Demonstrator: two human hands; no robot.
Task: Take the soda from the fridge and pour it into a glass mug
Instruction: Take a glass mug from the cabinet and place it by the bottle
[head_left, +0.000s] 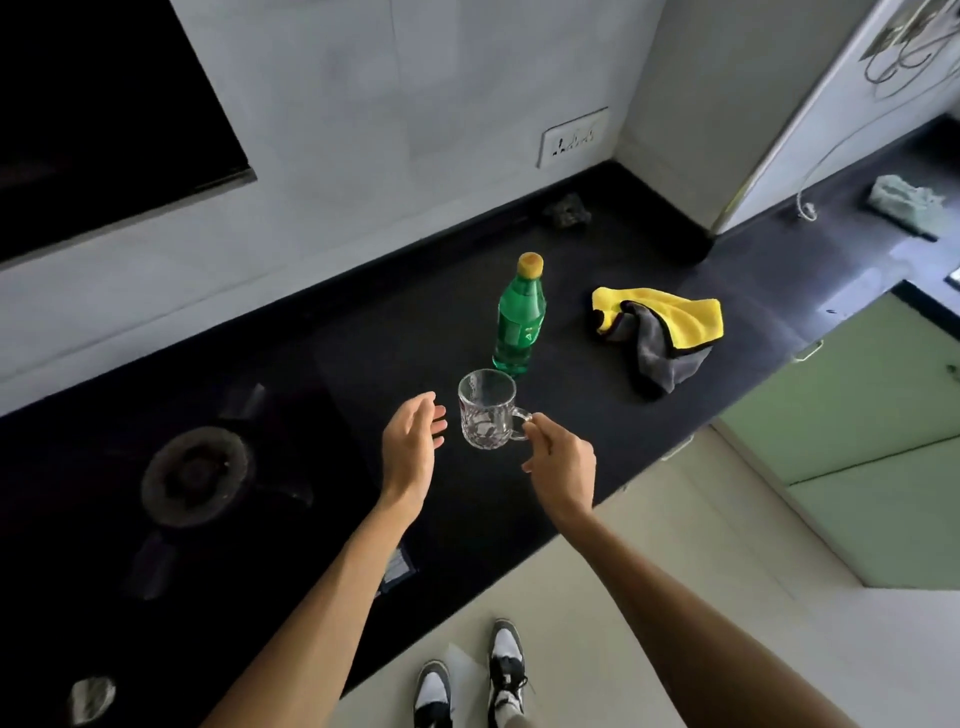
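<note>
Soda bottle (517, 322), green and yellow-capped, stands upright on the long black counter (395, 332), with a yellow-and-grey cloth (660, 322) to its right. Just in front of it sits the empty glass mug (485, 410). Our right hand (563, 462) pinches the mug's handle; our left hand (410, 447) hovers beside it, fingers relaxed, not touching.

**No legible writing**

The green soda bottle (517, 317), standing near the middle of the countertop (457, 509), carries a label (521, 331) with pale marks, too blurred to read. A small pale sticker (397, 564) near the countertop's front edge shows lines of print, also too small to make out
</note>
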